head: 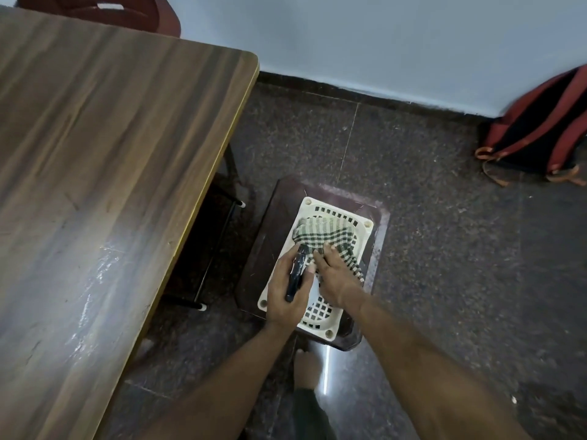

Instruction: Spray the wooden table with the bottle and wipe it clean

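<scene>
Your left hand (pixel 287 290) grip wraps one dark spray bottle (pixel 295 274); right hand (pixel 333 274) grip clutches one green-checked cloth (pixel 324 233) in one cream perforated plastic basket (pixel 365 227). No legible labels.

The wooden table (pixel 95 160) is seen along the left, its top bare of objects, with wet streaks and glare spread over the near part, close to the right edge. Its rounded far right corner is set near the wall. Beside that right edge, down on the dark speckled floor (pixel 428 249), a brown stool (pixel 263 246) is planted, and a cream perforated basket (pixel 330 325) is carried on its seat, near end toward the stool's front edge. A checked cloth (pixel 327 233) is draped in the basket's far end. A red and black backpack (pixel 540 128) is slumped on the floor at the far right, against the wall.
</scene>
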